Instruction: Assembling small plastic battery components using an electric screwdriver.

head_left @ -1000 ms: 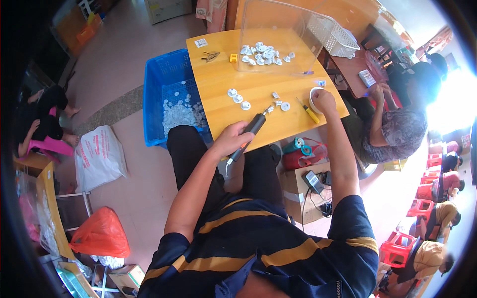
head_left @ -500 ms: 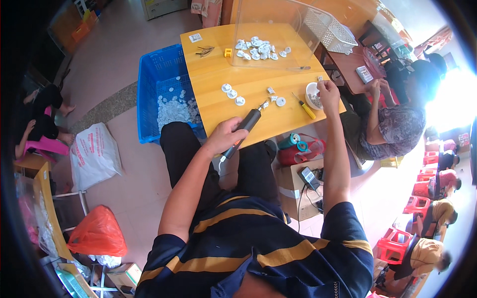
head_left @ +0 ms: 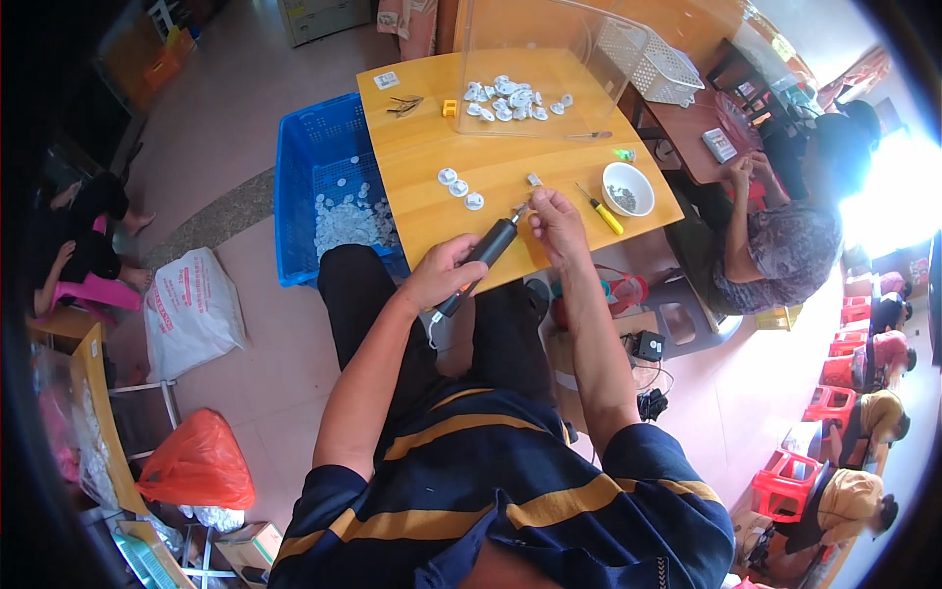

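Note:
My left hand [head_left: 434, 277] is wrapped around a black electric screwdriver [head_left: 488, 250], its bit pointing up and to the right. Right at that bit, my right hand [head_left: 559, 228] has thumb and fingers pinched together; whatever they hold is too small to make out. A small light-coloured block [head_left: 535, 180] lies just beyond the fingertips. To the right are a yellow-handled screwdriver [head_left: 607, 218] and a white bowl [head_left: 644, 185] with small metal pieces inside. Three white round parts [head_left: 459, 187] lie left of the bit. Any part under my right hand is hidden.
On the wooden table [head_left: 417, 147], a clear plastic cover [head_left: 549, 59] stands by a pile of white parts [head_left: 510, 98]. A blue crate [head_left: 290, 187] of white discs is at the left. One person [head_left: 780, 240] sits at the right, near a white basket [head_left: 667, 79].
My right hand has moved left from the bowl to the screwdriver bit, uncovering the bowl and a small green item behind it. My left hand keeps holding the electric screwdriver.

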Tool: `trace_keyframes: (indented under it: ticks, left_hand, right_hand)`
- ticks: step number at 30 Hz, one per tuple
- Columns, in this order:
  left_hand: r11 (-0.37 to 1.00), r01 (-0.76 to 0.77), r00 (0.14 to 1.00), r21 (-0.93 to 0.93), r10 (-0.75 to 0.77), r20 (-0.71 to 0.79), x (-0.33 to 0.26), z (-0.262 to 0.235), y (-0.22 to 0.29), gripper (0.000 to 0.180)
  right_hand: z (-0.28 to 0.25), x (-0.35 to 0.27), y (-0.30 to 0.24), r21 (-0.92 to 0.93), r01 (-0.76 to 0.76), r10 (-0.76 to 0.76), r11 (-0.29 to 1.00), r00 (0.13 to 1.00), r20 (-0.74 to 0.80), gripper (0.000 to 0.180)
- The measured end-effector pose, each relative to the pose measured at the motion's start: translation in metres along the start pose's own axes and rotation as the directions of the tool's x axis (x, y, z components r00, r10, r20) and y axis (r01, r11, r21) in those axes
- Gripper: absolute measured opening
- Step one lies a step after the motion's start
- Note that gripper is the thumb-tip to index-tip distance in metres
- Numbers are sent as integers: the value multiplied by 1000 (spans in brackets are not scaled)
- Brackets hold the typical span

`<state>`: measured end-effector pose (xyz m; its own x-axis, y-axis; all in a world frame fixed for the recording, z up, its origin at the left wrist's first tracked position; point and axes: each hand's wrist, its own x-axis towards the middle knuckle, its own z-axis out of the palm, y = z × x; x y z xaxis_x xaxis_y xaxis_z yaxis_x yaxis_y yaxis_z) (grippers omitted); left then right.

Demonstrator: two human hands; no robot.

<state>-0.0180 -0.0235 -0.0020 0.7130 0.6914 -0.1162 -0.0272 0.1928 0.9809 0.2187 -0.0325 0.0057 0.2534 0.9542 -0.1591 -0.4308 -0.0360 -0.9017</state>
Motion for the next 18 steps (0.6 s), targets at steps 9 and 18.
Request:
trace_keyframes:
  ticks: [9, 18]
  left_hand:
    - [1000, -26, 999, 8, 26, 19, -3, 2, 4, 29]
    - [1000, -12, 999, -18, 12, 37, -1, -2, -1, 24]
  right_hand:
    - [-9, 5, 11, 8, -5, 5, 1000, 1000, -12, 13]
    - [-9, 1, 8, 128, -132, 125, 983, 990, 58, 12]
